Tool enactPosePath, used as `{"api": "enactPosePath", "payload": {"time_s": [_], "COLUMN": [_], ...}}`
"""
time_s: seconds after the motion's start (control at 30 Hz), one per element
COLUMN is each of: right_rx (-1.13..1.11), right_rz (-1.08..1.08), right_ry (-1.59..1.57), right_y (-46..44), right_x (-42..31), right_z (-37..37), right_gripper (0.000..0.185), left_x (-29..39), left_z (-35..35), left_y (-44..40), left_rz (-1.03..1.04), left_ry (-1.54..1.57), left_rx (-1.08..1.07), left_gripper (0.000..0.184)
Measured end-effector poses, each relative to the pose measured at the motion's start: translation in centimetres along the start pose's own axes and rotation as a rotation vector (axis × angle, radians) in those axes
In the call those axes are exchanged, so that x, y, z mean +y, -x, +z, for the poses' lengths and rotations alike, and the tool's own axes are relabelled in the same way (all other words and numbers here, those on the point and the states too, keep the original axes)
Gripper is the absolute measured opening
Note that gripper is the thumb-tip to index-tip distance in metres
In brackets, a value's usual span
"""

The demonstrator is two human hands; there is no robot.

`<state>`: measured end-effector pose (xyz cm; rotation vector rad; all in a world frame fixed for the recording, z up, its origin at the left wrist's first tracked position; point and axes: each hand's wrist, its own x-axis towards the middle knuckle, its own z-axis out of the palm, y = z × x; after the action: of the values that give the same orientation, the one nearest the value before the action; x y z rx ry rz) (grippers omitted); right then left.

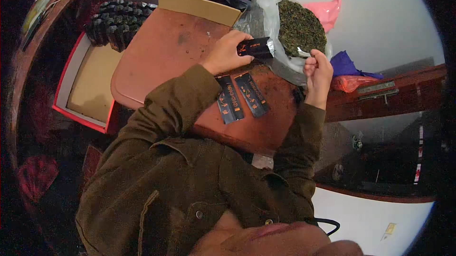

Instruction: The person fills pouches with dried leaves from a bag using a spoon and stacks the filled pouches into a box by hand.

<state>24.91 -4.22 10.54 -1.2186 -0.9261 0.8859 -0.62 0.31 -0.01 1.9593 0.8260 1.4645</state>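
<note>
My left hand (pixel 227 52) is closed round a black pouch (pixel 252 47) with orange print, its silvery mouth pointing right. Beside it, a clear plastic bag (pixel 272 16) holds a heap of dried, chopped green leaves (pixel 301 25). My right hand (pixel 318 73) is closed at the bag's lower right edge. From its fingertips a small shiny spoon (pixel 302 52) reaches over the leaves; its handle is mostly hidden. Two flat black pouches (pixel 230 99) with orange print lie below my left hand on the reddish-brown tabletop (pixel 166 42).
An open cardboard box (pixel 199 8) full of black pouches stands at the back. Left of the table are a red-edged box (pixel 90 85) and stacked black packets (pixel 121 21). Pink (pixel 327 11), purple (pixel 346 63) and orange (pixel 352 83) plastic bags lie to the right.
</note>
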Motion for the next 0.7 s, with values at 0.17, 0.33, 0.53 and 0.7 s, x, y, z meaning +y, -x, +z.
{"api": "enactPosePath", "payload": {"time_s": [0.17,0.33,0.53,0.7], "right_rx": [-0.083,-0.129,-0.243,-0.191], "right_rz": [0.038,-0.028,-0.569,-0.752], "right_ry": [0.099,0.311,0.834,1.064], "right_y": [1.1,2.0,5.0,6.5], "right_x": [-0.5,0.3,1.6,0.1], "right_z": [1.4,3.7,7.0,7.0], "right_gripper": [0.019,0.021,0.017,0.014], "left_x": [0.0,0.0,0.2,0.1], "left_z": [0.1,-0.1,0.1,0.0], "left_y": [0.0,0.0,0.1,0.1], "left_rz": [0.002,-0.007,-0.004,-0.008], "left_ry": [-0.036,-0.056,-0.029,-0.014], "left_rx": [-0.010,-0.059,-0.034,-0.014], "left_gripper": [0.043,0.048,0.045,0.043]}}
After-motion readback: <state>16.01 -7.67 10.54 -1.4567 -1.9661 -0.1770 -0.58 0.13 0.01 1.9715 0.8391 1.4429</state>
